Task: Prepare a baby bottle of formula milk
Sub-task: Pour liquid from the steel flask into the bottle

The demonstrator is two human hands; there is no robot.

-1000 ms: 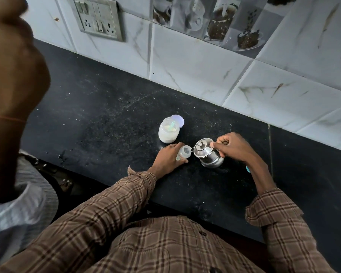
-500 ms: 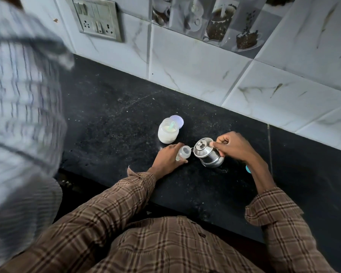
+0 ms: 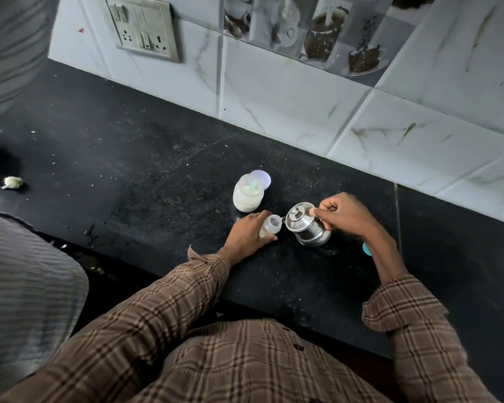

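the left hand (image 3: 246,232) grips the upright bottle (image 3: 271,226) while the right hand (image 3: 345,215), clamped on the kettle (image 3: 307,225), tips its spout at the bottle's mouth.

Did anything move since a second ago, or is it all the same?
Almost the same. The other person at the left edge shifted, uncovering more of the counter. The left hand still steadies the baby bottle, and the right hand keeps the steel kettle tilted at its mouth. The powder jar stayed put.
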